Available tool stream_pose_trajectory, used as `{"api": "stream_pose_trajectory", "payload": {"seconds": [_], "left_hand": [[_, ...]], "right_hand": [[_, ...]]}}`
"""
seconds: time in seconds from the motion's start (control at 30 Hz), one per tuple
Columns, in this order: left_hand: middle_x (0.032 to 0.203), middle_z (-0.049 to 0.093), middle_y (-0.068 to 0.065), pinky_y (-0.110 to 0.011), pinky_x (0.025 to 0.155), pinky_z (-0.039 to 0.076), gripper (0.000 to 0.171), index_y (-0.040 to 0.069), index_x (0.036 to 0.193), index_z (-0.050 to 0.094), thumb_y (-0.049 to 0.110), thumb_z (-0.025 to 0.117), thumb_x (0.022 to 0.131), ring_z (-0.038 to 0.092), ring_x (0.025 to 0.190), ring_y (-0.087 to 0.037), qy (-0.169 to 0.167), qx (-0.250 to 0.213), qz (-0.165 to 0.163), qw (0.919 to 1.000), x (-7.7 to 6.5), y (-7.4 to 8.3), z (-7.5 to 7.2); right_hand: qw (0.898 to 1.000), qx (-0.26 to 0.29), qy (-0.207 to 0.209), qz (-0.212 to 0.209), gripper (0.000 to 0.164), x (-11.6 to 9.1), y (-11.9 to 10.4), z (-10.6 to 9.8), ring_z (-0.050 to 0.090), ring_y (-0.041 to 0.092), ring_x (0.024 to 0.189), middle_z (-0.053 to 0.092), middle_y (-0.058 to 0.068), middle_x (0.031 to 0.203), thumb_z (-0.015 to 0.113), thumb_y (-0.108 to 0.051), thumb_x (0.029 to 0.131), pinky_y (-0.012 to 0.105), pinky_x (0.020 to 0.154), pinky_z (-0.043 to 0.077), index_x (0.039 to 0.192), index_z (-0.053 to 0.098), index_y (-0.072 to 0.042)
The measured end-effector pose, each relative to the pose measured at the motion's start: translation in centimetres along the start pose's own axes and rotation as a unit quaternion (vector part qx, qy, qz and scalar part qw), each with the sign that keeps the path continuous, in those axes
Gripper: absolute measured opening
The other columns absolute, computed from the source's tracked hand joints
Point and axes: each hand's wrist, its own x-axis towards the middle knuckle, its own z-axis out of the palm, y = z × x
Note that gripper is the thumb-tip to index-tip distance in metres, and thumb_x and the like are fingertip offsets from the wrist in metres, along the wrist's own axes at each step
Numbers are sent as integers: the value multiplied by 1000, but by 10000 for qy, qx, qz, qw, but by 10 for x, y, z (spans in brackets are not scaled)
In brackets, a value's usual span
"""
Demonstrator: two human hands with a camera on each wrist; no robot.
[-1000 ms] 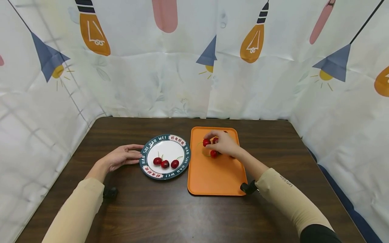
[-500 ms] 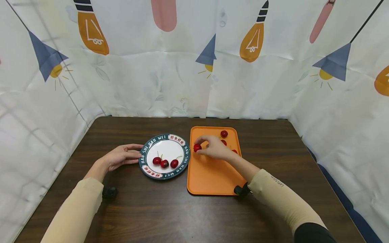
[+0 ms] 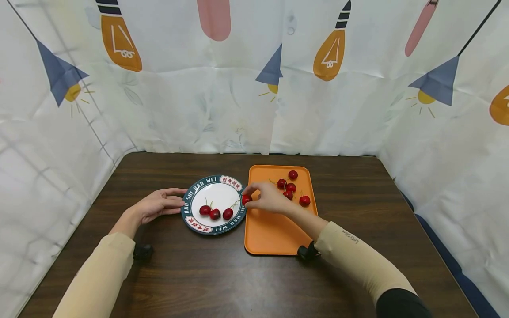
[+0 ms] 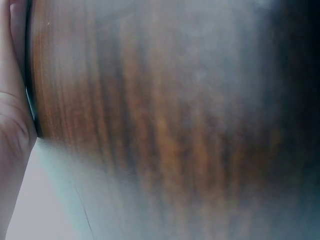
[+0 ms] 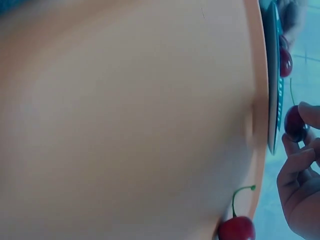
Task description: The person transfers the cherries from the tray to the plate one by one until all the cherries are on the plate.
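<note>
Dark wood-grain tabletop [image 3: 179,274], soft glare toward the front. White hanging fabric [image 3: 338,123] behind and on both sides, creased, printed with orange bulbs [image 3: 329,55] and blue-shaded lamps [image 3: 439,81]. Navy strip [image 3: 451,263] low right.

Dark brown wood-grain table [image 3: 191,278] beneath left hand [image 3: 155,205] and right hand [image 3: 270,197]. Creased pale curtain [image 3: 338,119] beyond both, continuing down either side. Prints on it: orange bulb [image 3: 121,42] farther off than left hand; blue lampshade [image 3: 272,68] straight beyond right hand; pink shape [image 3: 214,20] high, between the two. Dark blue strip [image 3: 448,256] well right of right hand, along table edge.
</note>
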Motion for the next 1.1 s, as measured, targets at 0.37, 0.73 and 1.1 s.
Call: {"api": "stream_pose_trajectory", "payload": {"seconds": [0.37,0.73,1.1], "left_hand": [[124,70,-14,-40,98,55,69,-4,159,27,5,65,101,69,110,-20,-10,-16,6,10000,1,-1,0],[124,70,-14,-40,98,54,69,-4,159,27,5,65,101,69,110,-20,-11,16,7,10000,0,0,0],[124,70,-13,-39,97,55,69,-4,158,27,6,65,101,69,110,-20,-11,76,10,10000,1,0,0]], "right_hand": [[9999,-50,86,53,28,4,-7,11,59,22,103,67,-2,108,80,-20,92,29,89,53,116,69,-12],[9998,-192,-8,29,29,9,-11,22,59,19,102,68,0,108,81,-20,91,31,94,51,117,69,-10],[9994,-259,-218,24,31,10,-10,26,60,16,101,69,-2,108,82,-21,91,28,93,52,117,69,-11]]}}
